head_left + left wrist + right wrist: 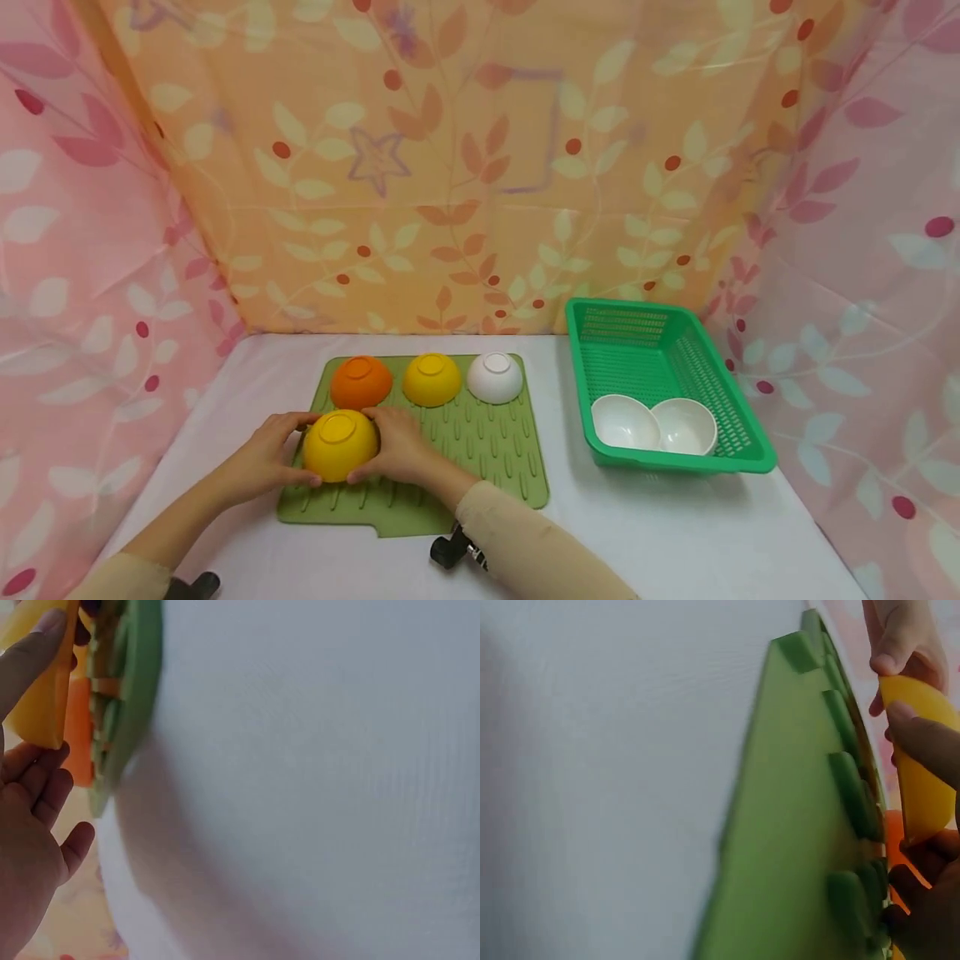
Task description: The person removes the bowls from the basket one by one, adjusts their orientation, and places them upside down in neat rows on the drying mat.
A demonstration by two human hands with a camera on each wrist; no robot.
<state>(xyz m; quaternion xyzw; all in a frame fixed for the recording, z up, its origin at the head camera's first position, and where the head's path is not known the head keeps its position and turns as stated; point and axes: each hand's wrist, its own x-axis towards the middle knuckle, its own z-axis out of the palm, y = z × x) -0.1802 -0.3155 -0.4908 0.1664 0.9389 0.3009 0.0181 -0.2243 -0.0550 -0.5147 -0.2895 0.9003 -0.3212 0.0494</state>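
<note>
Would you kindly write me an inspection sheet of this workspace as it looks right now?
Surface: white table with a green mat on it.
Job's things: yellow bowl, upside down at the mat's near left, held between both hands.
Clutter: orange bowl, second yellow bowl and white bowl, upside down in a row at the mat's far edge; green basket to the right, holding two white bowls upright.
Grippers: left hand and right hand grip the near bowl from either side, fingers curled round it.
Cables: nothing seen.
Surroundings: leaf-patterned curtains on three sides, orange behind and pink at the flanks.
</note>
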